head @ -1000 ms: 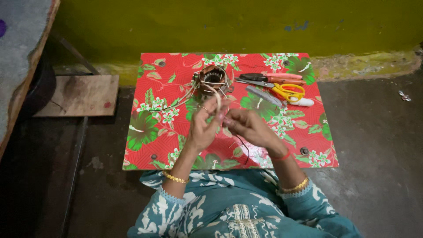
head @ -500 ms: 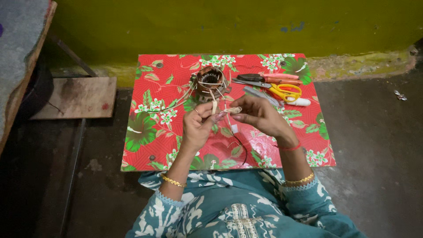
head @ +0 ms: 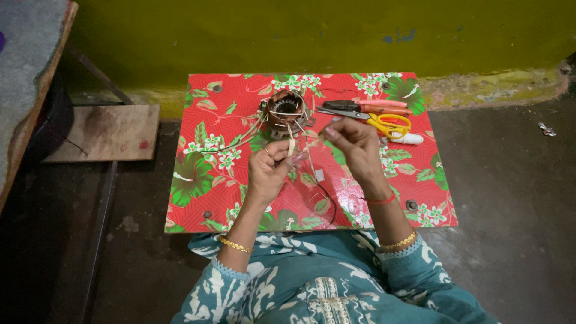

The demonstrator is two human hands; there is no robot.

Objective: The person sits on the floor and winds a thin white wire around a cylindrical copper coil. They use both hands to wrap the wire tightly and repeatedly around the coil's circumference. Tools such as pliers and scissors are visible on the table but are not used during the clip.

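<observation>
While seated at a red floral board (head: 204,180), pinching thin wire leads (head: 298,147) between left hand (head: 268,171) and right hand (head: 354,144), fingers clenched, just below the copper coil (head: 285,111); scissors (head: 384,123) right of coil.

Table (head: 204,180): red cover, green leaves, white flowers. Coil (head: 284,110): copper-brown, dark core. Wires (head: 300,147): pale cream. Scissors (head: 384,123): yellow handles. Pliers (head: 375,106): red grips. Wall (head: 300,36): yellow-green. Sleeves (head: 216,294): teal, white floral print. Bangles (head: 235,245): gold. Thread (head: 381,200): red.
</observation>
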